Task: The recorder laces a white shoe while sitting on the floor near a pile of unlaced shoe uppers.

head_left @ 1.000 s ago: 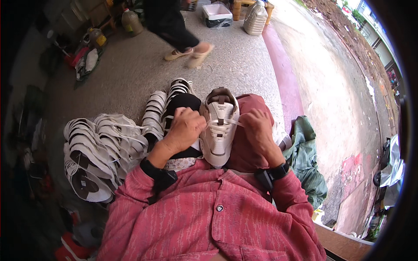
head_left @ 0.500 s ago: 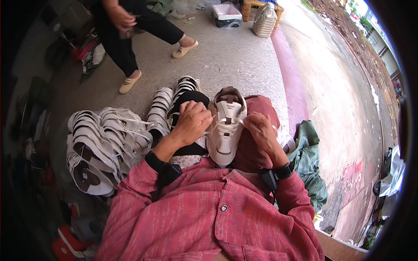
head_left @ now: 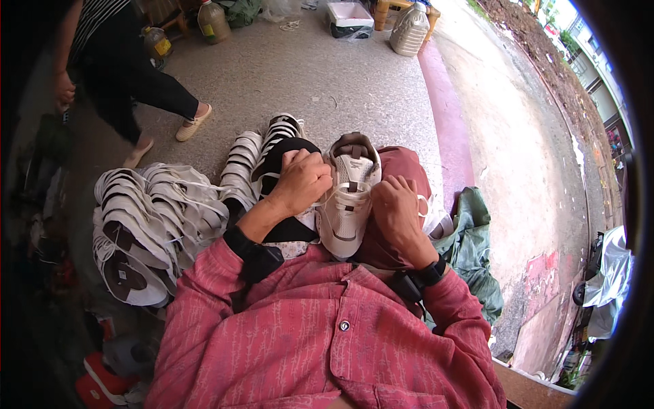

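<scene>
A white shoe upper (head_left: 349,198) with laces lies on my lap, its toe toward me. My left hand (head_left: 300,178) rests on its left side with the fingers curled around a white lace near the eyelets. My right hand (head_left: 395,213) grips the shoe's right side, with a lace running out from under its fingers. Both wrists wear dark bands, and my sleeves are red.
A heap of white shoe uppers (head_left: 146,225) lies at my left, with a stacked row of them (head_left: 255,163) beyond. A person (head_left: 129,75) in dark trousers walks at the far left. Bottles (head_left: 212,20), a box (head_left: 349,17) and a jug (head_left: 409,31) stand at the back. Green cloth (head_left: 473,245) lies at my right.
The walking person has crossed from the upper middle to the far left. My hands stay on the shoe, shifting slightly along the laces.
</scene>
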`<state>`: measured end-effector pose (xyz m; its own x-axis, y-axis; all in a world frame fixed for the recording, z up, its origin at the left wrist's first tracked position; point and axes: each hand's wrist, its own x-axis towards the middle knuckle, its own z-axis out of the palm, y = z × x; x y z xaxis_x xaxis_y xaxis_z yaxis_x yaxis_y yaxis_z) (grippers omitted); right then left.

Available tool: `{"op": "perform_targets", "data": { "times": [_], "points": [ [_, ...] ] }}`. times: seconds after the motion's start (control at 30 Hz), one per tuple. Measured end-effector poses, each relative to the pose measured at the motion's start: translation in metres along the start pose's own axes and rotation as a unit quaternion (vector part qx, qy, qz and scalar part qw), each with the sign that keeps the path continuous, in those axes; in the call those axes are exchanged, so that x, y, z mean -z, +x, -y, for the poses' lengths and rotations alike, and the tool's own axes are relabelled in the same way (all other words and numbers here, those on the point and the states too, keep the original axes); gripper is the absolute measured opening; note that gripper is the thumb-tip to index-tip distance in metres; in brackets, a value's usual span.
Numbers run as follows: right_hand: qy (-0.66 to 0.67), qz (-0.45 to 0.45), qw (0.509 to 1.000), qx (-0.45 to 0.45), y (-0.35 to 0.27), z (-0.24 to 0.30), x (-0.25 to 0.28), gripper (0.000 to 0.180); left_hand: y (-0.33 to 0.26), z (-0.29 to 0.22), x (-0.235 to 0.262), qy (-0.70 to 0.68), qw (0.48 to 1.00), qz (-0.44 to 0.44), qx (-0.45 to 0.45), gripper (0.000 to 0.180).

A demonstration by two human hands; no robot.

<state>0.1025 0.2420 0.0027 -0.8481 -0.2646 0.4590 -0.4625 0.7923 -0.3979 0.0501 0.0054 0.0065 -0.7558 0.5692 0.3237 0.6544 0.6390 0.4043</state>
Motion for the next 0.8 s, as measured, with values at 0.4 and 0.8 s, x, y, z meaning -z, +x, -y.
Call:
{"op": "perform_targets", "data": {
  "times": [0.4, 0.8],
  "points": [
    [0.000, 0.037, 0.999, -0.003, 0.015, -0.006, -0.006, 0.014, 0.009, -0.011, -0.001, 0.091, 0.995, -0.009, -0.035, 0.017],
    [0.055, 0.098, 0.990, 0.090, 0.061, -0.003, 0.042, 0.014, 0.028, 0.004, 0.043, -0.243, 0.965, 0.085, -0.046, 0.041]
  ]
}}
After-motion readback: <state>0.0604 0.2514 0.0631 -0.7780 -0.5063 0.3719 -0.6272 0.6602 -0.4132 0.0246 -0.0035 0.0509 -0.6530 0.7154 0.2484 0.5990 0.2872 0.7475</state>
